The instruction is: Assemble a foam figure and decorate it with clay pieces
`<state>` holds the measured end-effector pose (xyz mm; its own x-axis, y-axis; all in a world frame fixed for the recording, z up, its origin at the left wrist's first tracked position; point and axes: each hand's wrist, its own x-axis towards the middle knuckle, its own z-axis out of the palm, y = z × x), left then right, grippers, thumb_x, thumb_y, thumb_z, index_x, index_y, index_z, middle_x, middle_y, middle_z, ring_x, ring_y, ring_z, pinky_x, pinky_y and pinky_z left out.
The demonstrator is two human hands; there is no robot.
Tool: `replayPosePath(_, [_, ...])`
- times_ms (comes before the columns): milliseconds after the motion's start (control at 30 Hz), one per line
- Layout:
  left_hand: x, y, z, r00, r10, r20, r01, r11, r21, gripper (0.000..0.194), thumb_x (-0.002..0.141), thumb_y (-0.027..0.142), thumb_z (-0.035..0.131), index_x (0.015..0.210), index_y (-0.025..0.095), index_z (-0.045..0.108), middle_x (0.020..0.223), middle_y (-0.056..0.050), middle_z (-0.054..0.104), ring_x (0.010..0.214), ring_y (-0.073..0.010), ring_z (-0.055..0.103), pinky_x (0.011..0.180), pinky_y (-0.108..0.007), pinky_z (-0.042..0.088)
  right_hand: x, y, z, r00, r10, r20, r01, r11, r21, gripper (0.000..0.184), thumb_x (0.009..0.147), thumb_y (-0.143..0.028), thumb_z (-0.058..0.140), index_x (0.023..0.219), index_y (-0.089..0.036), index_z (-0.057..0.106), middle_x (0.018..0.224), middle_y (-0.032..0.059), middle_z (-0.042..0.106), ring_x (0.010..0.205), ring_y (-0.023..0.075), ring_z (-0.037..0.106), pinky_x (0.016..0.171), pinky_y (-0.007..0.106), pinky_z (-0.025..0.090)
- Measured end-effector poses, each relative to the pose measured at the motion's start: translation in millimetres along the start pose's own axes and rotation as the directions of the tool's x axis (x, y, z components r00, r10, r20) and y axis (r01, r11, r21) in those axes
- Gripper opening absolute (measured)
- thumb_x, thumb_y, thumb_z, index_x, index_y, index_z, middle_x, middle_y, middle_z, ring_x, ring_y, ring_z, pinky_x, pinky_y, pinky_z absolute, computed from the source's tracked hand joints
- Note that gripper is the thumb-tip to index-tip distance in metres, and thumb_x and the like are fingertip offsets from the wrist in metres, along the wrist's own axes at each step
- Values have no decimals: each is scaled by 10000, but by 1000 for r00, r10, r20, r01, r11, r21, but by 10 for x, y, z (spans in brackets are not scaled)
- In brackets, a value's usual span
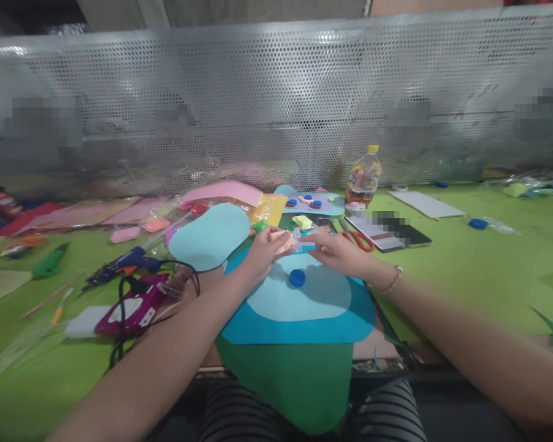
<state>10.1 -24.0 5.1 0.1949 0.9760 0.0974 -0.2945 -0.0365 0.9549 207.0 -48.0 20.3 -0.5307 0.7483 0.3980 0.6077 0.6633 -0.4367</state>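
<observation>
A pale peach lump of soft clay (284, 244) in a clear plastic bag is held in my left hand (263, 250), its fingers closed round it. From the other side, my right hand (338, 252) pinches the bag's clear end (305, 240); its fingertips are slightly blurred. Below both hands, a round blue piece (297, 278) lies on a light blue paper shape (299, 304). That shape rests on a larger, darker blue one (299, 333), with a green sheet (299, 380) hanging toward my lap.
Red-handled scissors (363, 242), a phone (378, 233) and a drink bottle (364, 178) lie or stand to the right. Left are a blue glue gun (120, 268), a magenta device (131, 310) with cables and another light blue shape (209, 236). A perforated metal panel (258, 98) spans the back.
</observation>
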Motion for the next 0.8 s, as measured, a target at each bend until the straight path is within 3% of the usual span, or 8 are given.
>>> replayPosePath(133, [-22,-28,42,999,38,-22,-37,997,61,347,641,321,729,797,170,459,734,14,566,649,-97,578,651,-283,531,-5,12,35,997,46,54,-45,999,-19,347,847,-280,482,1181,-222,552,583,-25,519,487,112,444,484,236,311])
replayPosePath(267, [-26,-53,50,996,86,17,-87,991,102,305,672,327,696,795,177,460,716,13,557,640,-106,577,638,-286,526,-32,-13,-4,991,2,131,1,1000,-22,367,833,-246,491,1198,-208,514,516,-58,454,449,102,388,479,233,277])
replayPosePath(467, [-6,-102,37,998,3,62,-19,964,265,276,670,309,689,813,190,486,734,-1,561,643,-122,581,578,-247,490,-56,-48,15,957,-58,285,81,994,-72,318,812,-218,488,1123,-211,557,597,-23,525,497,107,413,503,234,268])
replayPosePath(567, [53,-80,-10,997,47,-55,-32,968,247,245,717,303,644,842,195,464,752,2,563,570,-93,555,505,-205,436,-34,-104,32,972,23,235,-19,1000,-17,409,798,-234,498,1205,-192,492,616,-19,509,542,125,440,528,244,296])
replayPosePath(633, [98,-37,-53,975,92,-203,-46,975,217,231,758,305,603,880,209,431,716,30,536,451,-45,458,429,-170,350,-10,-130,22,986,115,116,-133,978,158,411,787,-249,496,1193,-183,472,640,-25,477,569,126,440,544,250,322])
replayPosePath(667, [116,-9,-72,957,94,-273,-43,981,188,234,771,300,590,904,220,415,699,46,516,415,-29,408,409,-160,312,4,-129,13,985,163,59,-173,938,301,374,774,-244,491,1143,-188,483,661,-29,460,568,117,427,543,248,330])
replayPosePath(733, [136,45,-95,942,58,-331,-34,997,76,264,771,275,591,946,238,397,701,60,495,428,-28,418,426,-157,326,31,-96,1,968,251,-8,-195,770,607,287,719,-216,498,1005,-199,498,694,-37,432,562,97,398,532,237,339])
replayPosePath(800, [128,85,-88,971,5,-240,-19,998,-54,312,738,220,616,979,245,419,750,48,507,577,-58,546,558,-183,437,59,-34,5,948,319,-3,-188,567,802,254,653,-189,540,902,-199,490,696,-47,427,572,82,399,544,226,357])
